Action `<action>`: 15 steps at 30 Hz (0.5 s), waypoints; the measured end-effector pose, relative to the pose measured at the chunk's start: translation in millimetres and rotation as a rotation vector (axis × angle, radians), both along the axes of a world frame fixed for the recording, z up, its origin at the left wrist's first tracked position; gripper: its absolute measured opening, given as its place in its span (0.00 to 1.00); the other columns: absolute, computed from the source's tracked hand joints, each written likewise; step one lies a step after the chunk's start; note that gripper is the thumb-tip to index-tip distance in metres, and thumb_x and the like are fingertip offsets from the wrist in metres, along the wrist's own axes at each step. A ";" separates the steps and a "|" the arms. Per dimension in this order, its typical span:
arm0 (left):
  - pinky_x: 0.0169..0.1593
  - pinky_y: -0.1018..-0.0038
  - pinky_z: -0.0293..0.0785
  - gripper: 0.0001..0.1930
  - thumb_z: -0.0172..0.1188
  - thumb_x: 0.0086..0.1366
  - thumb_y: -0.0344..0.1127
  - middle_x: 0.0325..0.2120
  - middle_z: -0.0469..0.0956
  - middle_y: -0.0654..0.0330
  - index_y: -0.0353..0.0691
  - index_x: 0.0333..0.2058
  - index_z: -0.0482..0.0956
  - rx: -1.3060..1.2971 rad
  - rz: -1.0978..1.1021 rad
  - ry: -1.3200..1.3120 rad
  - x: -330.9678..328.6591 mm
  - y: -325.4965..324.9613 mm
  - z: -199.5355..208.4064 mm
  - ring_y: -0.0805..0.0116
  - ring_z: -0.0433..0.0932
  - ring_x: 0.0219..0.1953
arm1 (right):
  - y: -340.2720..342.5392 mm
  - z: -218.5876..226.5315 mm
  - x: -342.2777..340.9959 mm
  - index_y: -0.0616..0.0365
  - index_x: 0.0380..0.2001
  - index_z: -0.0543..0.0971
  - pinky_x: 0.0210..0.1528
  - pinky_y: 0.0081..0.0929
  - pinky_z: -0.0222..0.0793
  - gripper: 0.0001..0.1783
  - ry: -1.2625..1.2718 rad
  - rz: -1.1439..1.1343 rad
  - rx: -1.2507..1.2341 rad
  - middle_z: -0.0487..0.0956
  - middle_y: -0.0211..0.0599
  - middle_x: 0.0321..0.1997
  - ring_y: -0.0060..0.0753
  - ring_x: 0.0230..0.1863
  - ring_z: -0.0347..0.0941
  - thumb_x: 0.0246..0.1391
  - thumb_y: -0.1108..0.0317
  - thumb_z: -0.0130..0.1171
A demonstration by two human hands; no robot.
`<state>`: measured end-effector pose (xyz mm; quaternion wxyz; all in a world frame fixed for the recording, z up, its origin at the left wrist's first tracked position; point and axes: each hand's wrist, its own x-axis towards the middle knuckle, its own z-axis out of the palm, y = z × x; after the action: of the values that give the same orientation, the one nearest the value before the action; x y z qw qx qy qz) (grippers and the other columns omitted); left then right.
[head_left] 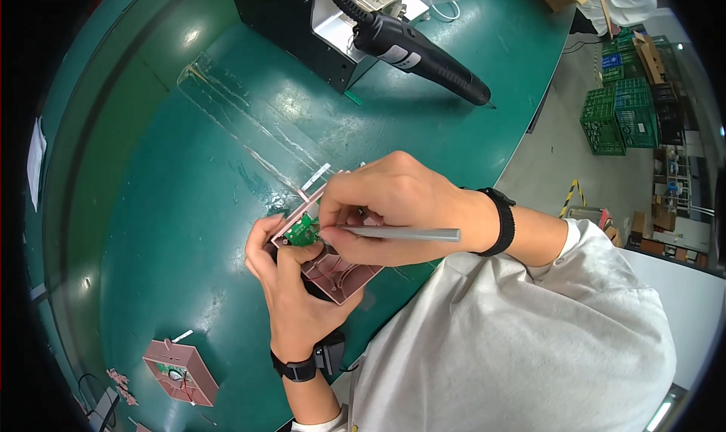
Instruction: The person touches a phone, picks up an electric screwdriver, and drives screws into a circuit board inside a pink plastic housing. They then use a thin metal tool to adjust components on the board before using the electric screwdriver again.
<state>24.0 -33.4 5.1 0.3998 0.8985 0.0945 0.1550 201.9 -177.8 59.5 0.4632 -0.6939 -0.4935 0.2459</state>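
Observation:
My left hand (299,299) is closed round a pink plastic housing (349,279), tilted above the green table. Inside the housing are a green circuit board (302,231) and thin red and black wires. Pinched in my right hand (404,194) is a slim silver-grey tool (408,233) shaped like tweezers. Its blunt end points right; the working tip is hidden by my fingers, right at the board. A narrow white strip (315,177) sticks out beyond the housing's far edge.
A second pink housing (181,371) with a board and wires lies at the lower left, near small pink parts (121,385). At the back stands a black machine (295,23) with a black electric screwdriver (423,57). Green crates (620,114) stand on the floor at right.

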 end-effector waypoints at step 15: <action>0.63 0.49 0.71 0.37 0.92 0.37 0.38 0.65 0.64 0.43 0.38 0.43 0.76 -0.055 0.025 0.049 -3.8 -1.7 -0.1 0.43 0.66 0.66 | 7.8 -6.4 -1.9 0.64 0.39 0.87 0.32 0.36 0.80 0.09 -0.175 0.035 0.051 0.86 0.40 0.33 0.45 0.31 0.84 0.52 0.79 0.70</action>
<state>20.2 -35.1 5.0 0.4197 0.8895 0.1199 0.1352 200.0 -170.0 53.1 0.4316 -0.6920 -0.5502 0.1795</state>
